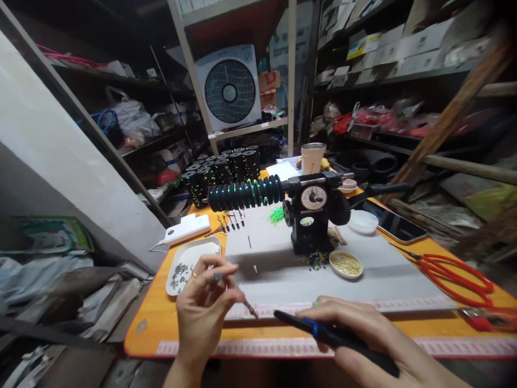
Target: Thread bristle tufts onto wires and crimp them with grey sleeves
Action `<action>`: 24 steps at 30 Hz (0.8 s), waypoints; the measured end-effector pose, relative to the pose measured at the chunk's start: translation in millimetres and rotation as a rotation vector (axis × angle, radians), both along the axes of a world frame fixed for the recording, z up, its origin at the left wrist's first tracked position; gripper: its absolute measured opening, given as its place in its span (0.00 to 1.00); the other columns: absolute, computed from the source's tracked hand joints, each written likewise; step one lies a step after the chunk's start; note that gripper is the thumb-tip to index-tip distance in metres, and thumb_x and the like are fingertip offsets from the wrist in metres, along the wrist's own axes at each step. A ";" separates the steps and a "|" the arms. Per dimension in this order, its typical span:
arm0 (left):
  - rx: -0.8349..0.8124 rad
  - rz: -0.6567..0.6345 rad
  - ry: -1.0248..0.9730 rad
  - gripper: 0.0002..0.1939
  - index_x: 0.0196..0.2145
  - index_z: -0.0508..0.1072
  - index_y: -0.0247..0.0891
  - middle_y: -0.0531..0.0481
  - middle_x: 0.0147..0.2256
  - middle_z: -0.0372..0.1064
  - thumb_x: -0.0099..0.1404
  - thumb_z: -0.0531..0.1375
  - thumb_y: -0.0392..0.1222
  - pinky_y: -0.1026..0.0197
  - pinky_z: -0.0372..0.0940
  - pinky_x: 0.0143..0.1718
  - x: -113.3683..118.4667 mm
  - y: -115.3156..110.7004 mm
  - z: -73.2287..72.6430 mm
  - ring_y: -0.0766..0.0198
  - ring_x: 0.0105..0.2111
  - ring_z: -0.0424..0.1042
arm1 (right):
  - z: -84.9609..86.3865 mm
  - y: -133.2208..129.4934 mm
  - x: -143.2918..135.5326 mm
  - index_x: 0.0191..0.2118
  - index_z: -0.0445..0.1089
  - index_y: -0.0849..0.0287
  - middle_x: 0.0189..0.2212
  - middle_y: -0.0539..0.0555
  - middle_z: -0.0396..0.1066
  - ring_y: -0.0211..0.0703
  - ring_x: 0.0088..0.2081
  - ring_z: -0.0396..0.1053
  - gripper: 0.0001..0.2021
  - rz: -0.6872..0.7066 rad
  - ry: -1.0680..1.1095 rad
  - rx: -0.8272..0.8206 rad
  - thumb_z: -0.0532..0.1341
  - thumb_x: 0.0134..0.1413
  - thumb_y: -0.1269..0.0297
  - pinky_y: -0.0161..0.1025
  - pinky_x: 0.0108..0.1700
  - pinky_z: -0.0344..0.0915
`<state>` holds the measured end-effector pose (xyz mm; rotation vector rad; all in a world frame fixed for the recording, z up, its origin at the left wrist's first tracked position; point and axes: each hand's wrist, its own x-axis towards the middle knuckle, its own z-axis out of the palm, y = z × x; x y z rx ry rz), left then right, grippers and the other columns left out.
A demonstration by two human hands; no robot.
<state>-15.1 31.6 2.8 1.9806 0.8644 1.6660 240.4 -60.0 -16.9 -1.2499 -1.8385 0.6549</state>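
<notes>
My left hand is closed, its thumb and fingers pinching a thin reddish-brown stick-like piece that points down to the right. A small dark grey bit shows between the fingers; its kind is unclear. My right hand is wrapped round a slim black tool with a blue band. The tool's tip points left, a short way from the thin piece and apart from it. Beyond the hands stands a black hand-crank winding machine, with a row of black spools on its shaft.
A white tray of small grey bits is at left, beside a white power strip. A dish of gold-coloured bits, colourful beads, red-handled scissors and a phone lie to the right. Stacked spools stand behind.
</notes>
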 end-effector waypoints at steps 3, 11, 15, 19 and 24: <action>-0.353 -0.019 -0.246 0.11 0.41 0.83 0.48 0.48 0.39 0.75 0.59 0.70 0.42 0.68 0.68 0.23 21.2 -35.1 -2.0 0.71 0.21 0.69 | 4.0 1.2 -2.3 0.55 0.73 0.46 0.52 0.54 0.76 0.55 0.53 0.74 0.18 -0.009 -0.064 0.060 0.63 0.58 0.62 0.45 0.53 0.74; -0.410 0.107 -0.415 0.06 0.23 0.80 0.45 0.54 0.23 0.71 0.54 0.72 0.45 0.68 0.64 0.23 62.3 -56.7 -8.3 0.67 0.23 0.67 | 20.9 -10.2 -7.3 0.57 0.69 0.51 0.50 0.57 0.76 0.54 0.49 0.76 0.21 -0.039 -0.069 0.127 0.63 0.58 0.58 0.41 0.46 0.76; -0.287 0.250 -0.390 0.02 0.28 0.80 0.46 0.55 0.29 0.74 0.59 0.69 0.41 0.66 0.66 0.28 50.8 -53.9 -18.9 0.66 0.28 0.70 | 4.2 -6.5 24.3 0.58 0.62 0.55 0.49 0.58 0.74 0.50 0.47 0.75 0.18 -0.415 -0.180 0.190 0.54 0.65 0.59 0.40 0.43 0.74; -0.203 0.276 -0.363 0.04 0.29 0.79 0.44 0.53 0.37 0.74 0.61 0.67 0.37 0.64 0.64 0.25 42.9 -54.4 -21.9 0.68 0.27 0.70 | -21.5 13.2 68.5 0.50 0.68 0.59 0.45 0.61 0.74 0.57 0.46 0.73 0.15 -0.741 -0.482 0.229 0.54 0.64 0.57 0.51 0.47 0.69; -0.171 0.332 -0.317 0.04 0.31 0.81 0.47 0.55 0.33 0.65 0.62 0.67 0.38 0.65 0.61 0.23 39.8 -56.9 -21.1 0.71 0.24 0.67 | -33.7 31.2 81.7 0.45 0.72 0.63 0.42 0.66 0.74 0.67 0.49 0.68 0.16 -0.763 -0.592 0.271 0.55 0.63 0.56 0.62 0.51 0.64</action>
